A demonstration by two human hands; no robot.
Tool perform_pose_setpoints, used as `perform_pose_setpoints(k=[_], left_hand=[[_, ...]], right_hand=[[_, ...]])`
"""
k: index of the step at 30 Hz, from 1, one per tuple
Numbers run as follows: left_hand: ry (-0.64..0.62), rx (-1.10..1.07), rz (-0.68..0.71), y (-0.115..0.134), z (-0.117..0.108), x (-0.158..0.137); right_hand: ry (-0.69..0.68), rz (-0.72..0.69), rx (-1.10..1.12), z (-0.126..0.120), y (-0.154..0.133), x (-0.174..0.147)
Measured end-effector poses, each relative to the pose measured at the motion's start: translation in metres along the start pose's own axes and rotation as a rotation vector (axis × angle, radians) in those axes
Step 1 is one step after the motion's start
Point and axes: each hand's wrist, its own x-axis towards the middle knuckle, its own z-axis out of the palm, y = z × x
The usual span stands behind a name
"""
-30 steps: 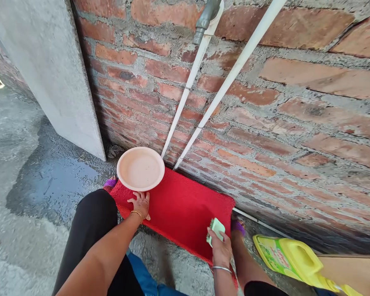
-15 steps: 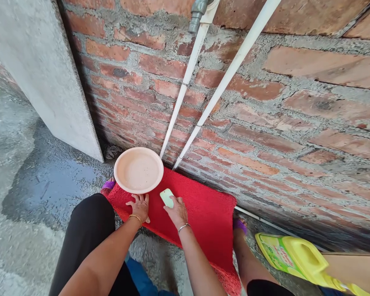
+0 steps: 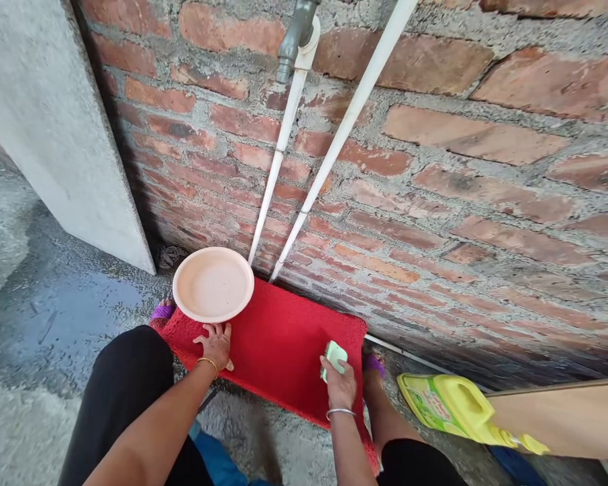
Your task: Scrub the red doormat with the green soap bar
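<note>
A red mat (image 3: 278,337) lies spread over a low support between my legs, its near edge hanging down. My left hand (image 3: 217,345) rests on the mat with fingers spread, just below a pale pink basin (image 3: 213,285) that sits on the mat's left end. In my right hand (image 3: 340,386) is a light green scrubbing brush (image 3: 336,354), gripped near the mat's right end. The brush is tipped, so a dark bristle edge shows on its left side. Whether the bristles touch the mat I cannot tell.
A brick wall (image 3: 405,223) with two white pipes (image 3: 329,162) and a tap (image 3: 291,44) rises behind the mat. Against it at left leans a concrete slab (image 3: 65,121). A yellow detergent bottle (image 3: 450,408) lies at right by a brown board (image 3: 562,418). Wet floor (image 3: 81,297) spreads at left.
My right hand has moved right across the mat with the brush, which is now tipped up. My left hand stays by the basin. The view has shifted slightly.
</note>
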Motion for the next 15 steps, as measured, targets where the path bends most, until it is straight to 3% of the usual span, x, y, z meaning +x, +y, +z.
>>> perform_pose_setpoints(k=[3,9,12,15], left_hand=[[0.008,0.003,0.002,0.0,-0.002,-0.001],[0.012,-0.022,0.006,0.0,-0.005,-0.002],[0.007,-0.042,0.001,0.0,-0.005,0.0],[0.005,-0.053,0.005,0.0,-0.005,0.0]], right_hand=[[-0.004,-0.025,0.023,0.033,-0.033,-0.014],[-0.282,-0.499,-0.117,0.101,-0.116,-0.05],[-0.331,-0.585,-0.201,0.107,-0.13,-0.05],[-0.312,-0.497,-0.178,0.09,-0.113,-0.032]])
